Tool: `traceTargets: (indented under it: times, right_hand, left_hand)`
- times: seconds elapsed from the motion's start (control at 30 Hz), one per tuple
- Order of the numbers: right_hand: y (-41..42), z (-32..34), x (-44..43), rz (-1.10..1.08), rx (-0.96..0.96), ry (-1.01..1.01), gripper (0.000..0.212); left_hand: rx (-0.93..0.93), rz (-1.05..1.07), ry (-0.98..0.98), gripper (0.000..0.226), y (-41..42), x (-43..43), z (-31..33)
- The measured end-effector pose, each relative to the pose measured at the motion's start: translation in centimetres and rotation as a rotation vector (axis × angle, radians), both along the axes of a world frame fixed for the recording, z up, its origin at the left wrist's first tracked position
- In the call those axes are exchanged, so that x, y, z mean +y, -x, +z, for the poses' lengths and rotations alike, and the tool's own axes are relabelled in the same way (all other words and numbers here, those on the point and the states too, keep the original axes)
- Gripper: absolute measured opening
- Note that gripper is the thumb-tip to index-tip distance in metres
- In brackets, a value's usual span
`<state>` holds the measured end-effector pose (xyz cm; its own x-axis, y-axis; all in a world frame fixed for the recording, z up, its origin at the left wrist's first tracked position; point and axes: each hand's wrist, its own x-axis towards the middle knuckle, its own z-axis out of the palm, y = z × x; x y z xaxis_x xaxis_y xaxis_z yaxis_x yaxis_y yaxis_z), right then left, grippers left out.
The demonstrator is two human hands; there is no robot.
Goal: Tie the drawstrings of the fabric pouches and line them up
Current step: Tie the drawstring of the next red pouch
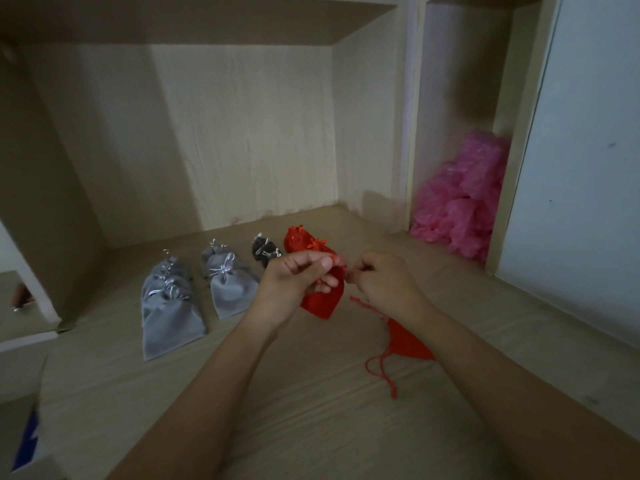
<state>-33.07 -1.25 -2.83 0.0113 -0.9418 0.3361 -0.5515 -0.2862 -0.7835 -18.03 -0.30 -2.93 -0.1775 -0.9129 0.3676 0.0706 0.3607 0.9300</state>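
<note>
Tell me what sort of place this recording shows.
Likely a built-in wooden closet or shelf unit: pale wood-grain back panel, a shelf overhead, and a narrow side compartment holding pink plastic bags.

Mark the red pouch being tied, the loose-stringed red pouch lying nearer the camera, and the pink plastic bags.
red pouch being tied [322, 301], head view, its lower fabric body.
loose-stringed red pouch [410, 341], head view, its visible fabric, not the cord.
pink plastic bags [464, 202], head view, middle of the heap.

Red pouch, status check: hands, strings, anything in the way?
Left hand and right hand both pinching strings of the red pouch, mid-tie. Second red pouch lies untied under right forearm. Nothing in the way.
</note>
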Motion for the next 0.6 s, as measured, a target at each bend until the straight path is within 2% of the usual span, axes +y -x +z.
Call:
traceTargets:
  times: [0.13,0.27,0.33,0.43,0.53,0.6]
  right_hand:
    - [0.29,0.22,0.34,0.263,-0.421,-0.288,0.025]
    - [0.77,0.13,0.48,0.493,-0.594,-0.348,0.02]
    - [0.64,-0.01,0.35,0.514,-0.583,-0.31,0.017]
    - [0.35,-0.2,0.3,0.435,-0.44,-0.175,0.012]
    - [0.24,-0.16,0.15,0.317,-0.298,0.019,0.021]
    - [0.07,-0.06,0.13,0.338,-0.311,0.087,0.024]
  left_hand:
    - [-0.039,0.056,0.055,0.014,-0.29,0.01,0.17]
    - [-0.08,0.111,0.024,0.018,-0.63,-0.39,0.08]
    - [-0.107,0.136,0.013,0.019,-0.61,-0.62,0.07]
    - [-0.119,0.166,-0.002,0.016,-0.33,-0.67,0.05]
    - [-0.104,0.153,-0.003,0.013,-0.19,-0.53,0.01]
    - [-0.083,0.155,0.002,0.012,-0.3,-0.5,0.07]
